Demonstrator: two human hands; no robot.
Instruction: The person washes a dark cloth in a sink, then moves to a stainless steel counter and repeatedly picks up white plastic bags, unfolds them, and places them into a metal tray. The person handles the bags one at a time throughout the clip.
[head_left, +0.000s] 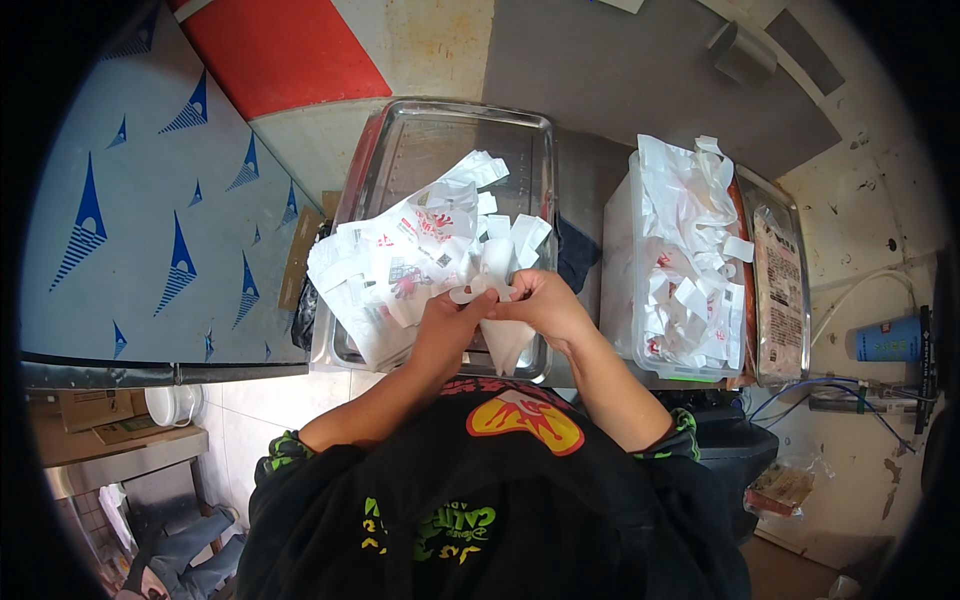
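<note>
My left hand (454, 324) and my right hand (551, 304) meet over the front of a steel tray (517, 139). Between their fingertips they pinch a thin white sheet (507, 346), gathered in the middle, with one end hanging toward me. Whether it is paper or plastic film cannot be told. Left of it, fanned across the tray, lies a pile of white plastic bags (409, 259) with red print. Several small white folded packets (529, 234) lie just beyond my right hand. My fingers hide part of the sheet's middle.
To the right stands a translucent plastic bin (619, 270) heaped with white bags and packets (694, 300). Past it, a printed clear package (778, 300) lies on another tray. A dark cloth (576, 251) sits between. At left rises a blue-patterned panel (150, 225). Another person's legs (187, 559) show lower left.
</note>
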